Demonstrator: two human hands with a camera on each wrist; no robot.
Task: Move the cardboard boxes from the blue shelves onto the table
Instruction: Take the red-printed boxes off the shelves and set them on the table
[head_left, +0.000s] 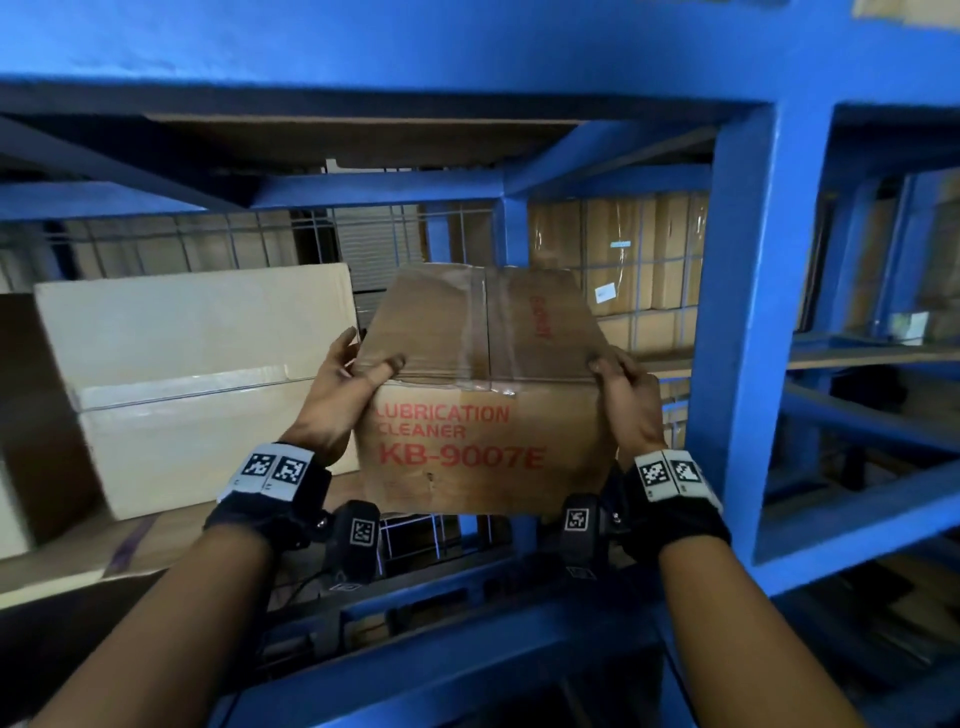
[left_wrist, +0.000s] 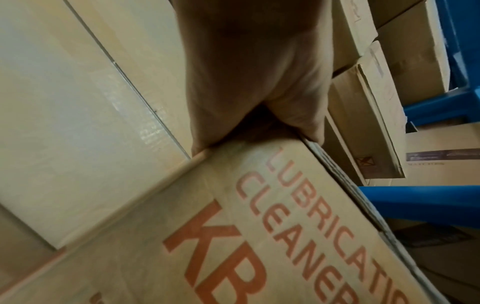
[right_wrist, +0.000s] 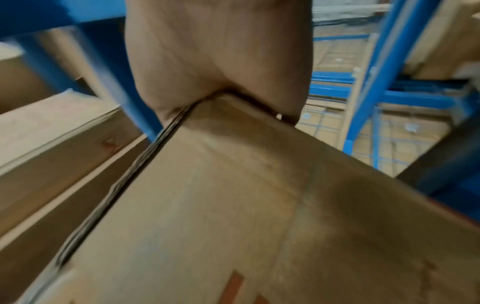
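Left thumb (head_left: 385, 367) is hooked over the top front edge of the brown box (head_left: 483, 415), fingers wrapped round its left side; the left hand (head_left: 340, 395) is clamping it; the right hand (head_left: 626, 400) mirrors that, thumb on top at the right corner, fingers curled down the right side; a two-handed squeeze, and my read is that pinching the top corners stops the box twisting as it comes out. The box itself, printed LUBRICATION CLEANER KB-9007E, sits tilted with its taped top leaning toward the camera, its bottom edge looking clear of the shelf board (head_left: 78, 561) below it, so I judge it lifted; it is still inside the blue shelf frame (head_left: 737, 312), just left of the upright. Count: one box in hand; one pale box (head_left: 197, 384) just left of it, resting on the board, near but apparently not touching; more cartons (head_left: 618, 244) stacked behind it, beyond the wire mesh, too many to count. No table in view.
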